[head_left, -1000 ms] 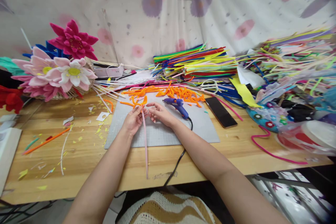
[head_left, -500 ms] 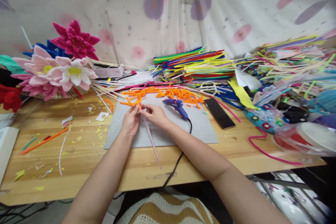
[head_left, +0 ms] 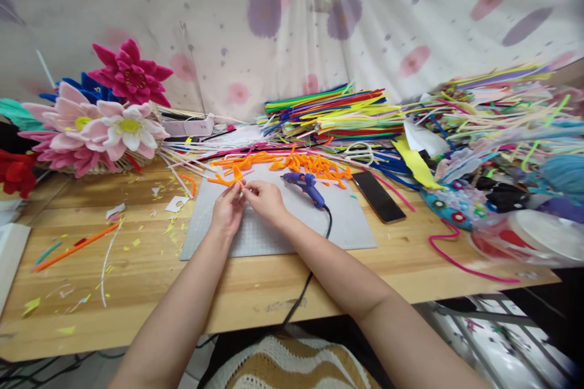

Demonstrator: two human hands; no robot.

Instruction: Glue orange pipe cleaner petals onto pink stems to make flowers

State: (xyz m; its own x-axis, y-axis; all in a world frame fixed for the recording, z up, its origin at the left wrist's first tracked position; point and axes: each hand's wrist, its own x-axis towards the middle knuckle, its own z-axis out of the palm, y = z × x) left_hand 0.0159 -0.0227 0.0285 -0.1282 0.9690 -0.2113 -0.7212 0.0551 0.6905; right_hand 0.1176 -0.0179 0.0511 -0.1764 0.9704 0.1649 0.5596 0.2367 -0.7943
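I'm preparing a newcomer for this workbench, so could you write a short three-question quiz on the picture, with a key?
1. True or false: the glue gun lies on the grey mat.
2. Which lies by the mat's right edge?
a) the white flower
b) the phone
c) the red flower
3. Fill in: the piece at the tip of the left hand is coloured ____.

Key: 1. true; 2. b; 3. orange.

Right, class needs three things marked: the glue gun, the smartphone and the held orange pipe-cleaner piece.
Glue gun (head_left: 307, 186): head view, on its body.
Smartphone (head_left: 378, 196): head view, on its dark screen.
Orange pipe-cleaner piece (head_left: 237, 174): head view, on the part showing beyond the left hand (head_left: 226, 211).
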